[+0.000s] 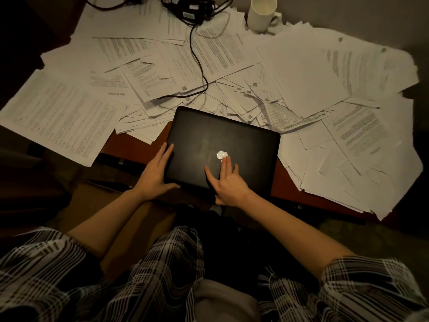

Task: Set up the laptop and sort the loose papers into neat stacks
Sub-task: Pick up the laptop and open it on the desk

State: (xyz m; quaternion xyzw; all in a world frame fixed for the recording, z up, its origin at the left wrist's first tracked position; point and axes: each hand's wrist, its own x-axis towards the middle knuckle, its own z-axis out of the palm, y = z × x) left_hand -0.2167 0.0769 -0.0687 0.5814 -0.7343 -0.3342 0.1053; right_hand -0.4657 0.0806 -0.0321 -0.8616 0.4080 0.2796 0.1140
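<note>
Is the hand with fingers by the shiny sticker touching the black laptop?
Touching. The head view shows the right hand lying flat on the closed laptop lid.

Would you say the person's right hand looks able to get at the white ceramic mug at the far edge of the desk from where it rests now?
Probably yes. The right hand lies flat on the closed black laptop, holding nothing, and only flat loose papers lie between it and the white ceramic mug. It would need a long stretch forward.
</note>
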